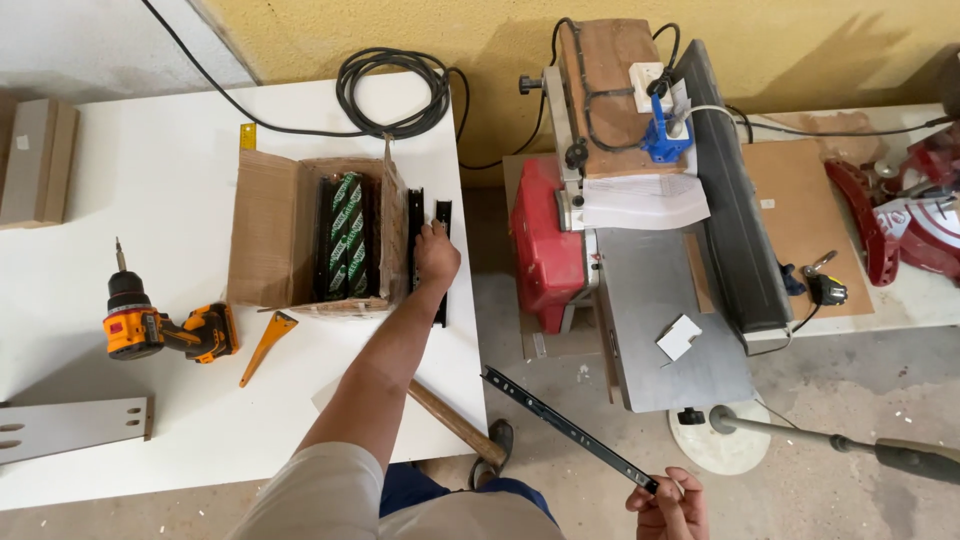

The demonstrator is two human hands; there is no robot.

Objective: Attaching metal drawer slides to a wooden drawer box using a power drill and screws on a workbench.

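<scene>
Seen from above, the left hand [436, 256] rests palm-down, its grip on black metal drawer slides [428, 250] lying on the white surface [160, 180]. Just left of that hand sits an open brown cardboard box [300, 230] holding wrapped slides. The right hand [668, 505], near the floor, has its grip closed around one end of a long black metal drawer slide [565, 428].

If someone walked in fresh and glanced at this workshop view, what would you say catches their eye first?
Probably the left hand stretched across the white table onto black drawer slides lying beside an open cardboard box. The right hand holds another long drawer slide out over the floor. The orange cordless drill at the table's left and the red bench machine on the right also stand out.
</scene>
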